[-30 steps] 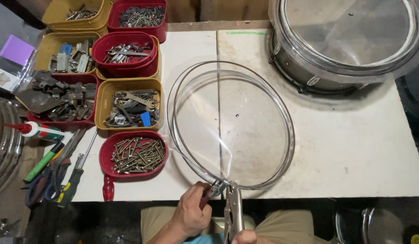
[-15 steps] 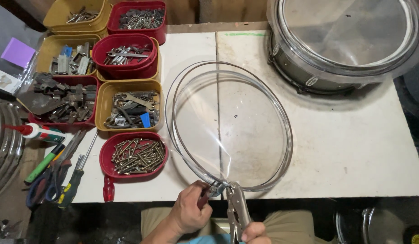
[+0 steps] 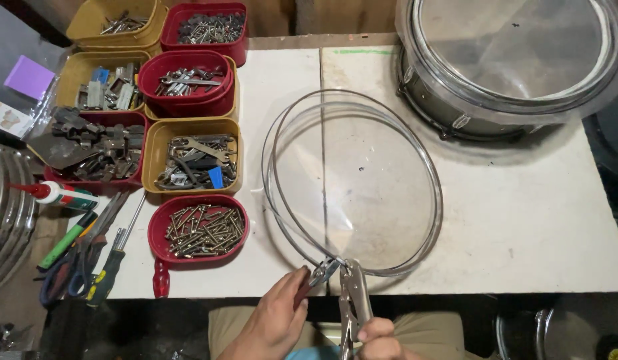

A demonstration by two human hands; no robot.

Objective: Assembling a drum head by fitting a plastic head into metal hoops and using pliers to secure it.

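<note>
**Metal hoop clamped at its near edge, two tools on the joint**

Steel handles of the locking pliers (image 3: 354,300) are gripped by the closed fingers of the right hand (image 3: 382,339); a small red-handled tool (image 3: 314,280) is pinched by the left hand (image 3: 277,323). Both tools meet on the hoop (image 3: 434,193), which lies flat on the white surface (image 3: 522,220). The work at the joint is judged unfinished. Both hands are raised from below the surface's edge, wrists low.

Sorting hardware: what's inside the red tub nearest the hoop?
The red tub holds a loose heap of long brownish screws. Anything beneath the heap stays hidden.
</note>
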